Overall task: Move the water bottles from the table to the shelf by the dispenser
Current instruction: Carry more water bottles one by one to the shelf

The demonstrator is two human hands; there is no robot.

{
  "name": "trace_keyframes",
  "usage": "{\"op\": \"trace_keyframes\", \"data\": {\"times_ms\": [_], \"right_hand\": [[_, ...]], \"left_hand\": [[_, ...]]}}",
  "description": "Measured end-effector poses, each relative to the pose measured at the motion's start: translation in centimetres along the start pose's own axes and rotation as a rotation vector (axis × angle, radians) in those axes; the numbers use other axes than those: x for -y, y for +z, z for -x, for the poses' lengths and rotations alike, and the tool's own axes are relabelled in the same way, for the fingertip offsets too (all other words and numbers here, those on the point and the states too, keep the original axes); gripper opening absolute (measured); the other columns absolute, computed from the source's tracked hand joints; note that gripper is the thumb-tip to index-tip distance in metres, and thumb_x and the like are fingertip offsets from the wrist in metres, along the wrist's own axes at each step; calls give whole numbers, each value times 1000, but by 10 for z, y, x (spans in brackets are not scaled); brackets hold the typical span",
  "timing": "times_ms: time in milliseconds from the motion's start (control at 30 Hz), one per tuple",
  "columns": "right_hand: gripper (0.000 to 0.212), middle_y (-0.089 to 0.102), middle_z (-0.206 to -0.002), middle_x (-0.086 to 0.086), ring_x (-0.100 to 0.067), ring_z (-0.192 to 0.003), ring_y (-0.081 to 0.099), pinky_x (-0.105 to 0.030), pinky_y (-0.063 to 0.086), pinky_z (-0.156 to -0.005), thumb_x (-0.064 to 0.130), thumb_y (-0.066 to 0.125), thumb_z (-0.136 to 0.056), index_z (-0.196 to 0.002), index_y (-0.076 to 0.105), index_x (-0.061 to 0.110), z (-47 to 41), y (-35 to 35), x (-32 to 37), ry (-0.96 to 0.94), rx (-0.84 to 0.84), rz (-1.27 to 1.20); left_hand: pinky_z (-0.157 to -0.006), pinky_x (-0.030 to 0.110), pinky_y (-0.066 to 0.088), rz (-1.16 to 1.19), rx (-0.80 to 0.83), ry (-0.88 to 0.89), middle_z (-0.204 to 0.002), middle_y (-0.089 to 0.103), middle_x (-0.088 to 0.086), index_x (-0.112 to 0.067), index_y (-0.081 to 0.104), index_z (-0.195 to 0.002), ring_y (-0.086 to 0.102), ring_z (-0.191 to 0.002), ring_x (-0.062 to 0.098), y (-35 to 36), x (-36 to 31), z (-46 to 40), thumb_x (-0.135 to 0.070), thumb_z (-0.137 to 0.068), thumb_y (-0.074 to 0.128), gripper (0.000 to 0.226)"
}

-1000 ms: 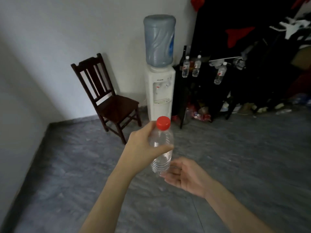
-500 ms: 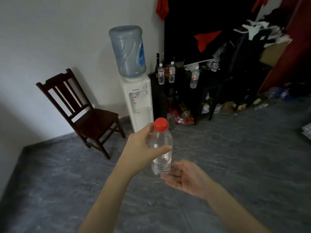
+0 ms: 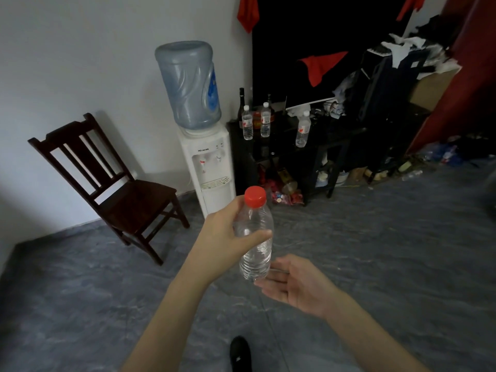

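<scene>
My left hand (image 3: 225, 240) grips a clear water bottle (image 3: 256, 253) with a red cap, upright in front of me above the floor. Just under and right of its base, my right hand (image 3: 295, 284) lies palm up with relaxed fingers, holding nothing. Ahead stands the white water dispenser (image 3: 212, 167) with a blue jug on top. To its right is a black shelf (image 3: 322, 130). Three water bottles stand on it: two near the dispenser (image 3: 247, 123) (image 3: 265, 120) and one further right (image 3: 302, 130).
A dark wooden chair (image 3: 118, 183) stands left of the dispenser against the white wall. Clutter, clothes and red cloth pile up on and beyond the shelf. Litter lies on the grey floor under the shelf (image 3: 284, 193). A black shoe (image 3: 240, 354) shows at the bottom.
The view has shifted right and nearer the dispenser and shelf. My left hand still holds the bottle in the same way, with the right hand staying under it.
</scene>
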State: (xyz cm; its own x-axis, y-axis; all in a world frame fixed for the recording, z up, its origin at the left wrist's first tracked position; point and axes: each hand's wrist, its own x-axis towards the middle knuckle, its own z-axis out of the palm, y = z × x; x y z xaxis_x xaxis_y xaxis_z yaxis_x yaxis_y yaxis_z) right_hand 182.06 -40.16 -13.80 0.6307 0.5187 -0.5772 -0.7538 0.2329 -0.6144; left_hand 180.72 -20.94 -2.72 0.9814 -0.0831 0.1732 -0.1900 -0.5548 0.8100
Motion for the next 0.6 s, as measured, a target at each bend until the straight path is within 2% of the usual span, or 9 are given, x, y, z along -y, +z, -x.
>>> {"op": "trace_keyframes", "data": {"times_ms": [233, 400, 467, 600], "right_hand": [[49, 69, -120, -21, -31, -114, 66, -36, 54, -93, 27, 55, -82, -121, 66, -1, -57, -1, 56, -4, -44, 56], [45, 69, -121, -20, -31, -118, 64, -38, 52, -97, 25, 52, -87, -122, 66, 1, -104, 9, 108, -14, -79, 66], [41, 69, -121, -19, -31, -118, 64, -37, 53, -93, 24, 50, -89, -119, 68, 3, -122, 11, 127, -31, -96, 70], [38, 71, -118, -18, -31, -118, 64, -37, 52, -93, 22, 45, -95, -116, 70, 4, -152, 12, 156, -41, -147, 50]], "left_hand": [[-80, 6, 46, -1, 21, 7, -108, 68, -24, -40, 57, -126, 59, -102, -12, -7, 29, -76, -40, -81, 80, 51], [-82, 2, 42, 43, 29, 30, -108, 65, -32, -40, 54, -131, 56, -105, -17, -20, 50, -146, -38, -82, 78, 55], [-85, 0, 40, 69, 39, 45, -110, 64, -35, -38, 53, -134, 55, -108, -19, -22, 58, -172, -35, -85, 76, 54], [-88, 0, 39, 75, 69, 65, -122, 64, -26, -38, 48, -141, 52, -115, -17, -25, 75, -218, -38, -89, 72, 57]]}}
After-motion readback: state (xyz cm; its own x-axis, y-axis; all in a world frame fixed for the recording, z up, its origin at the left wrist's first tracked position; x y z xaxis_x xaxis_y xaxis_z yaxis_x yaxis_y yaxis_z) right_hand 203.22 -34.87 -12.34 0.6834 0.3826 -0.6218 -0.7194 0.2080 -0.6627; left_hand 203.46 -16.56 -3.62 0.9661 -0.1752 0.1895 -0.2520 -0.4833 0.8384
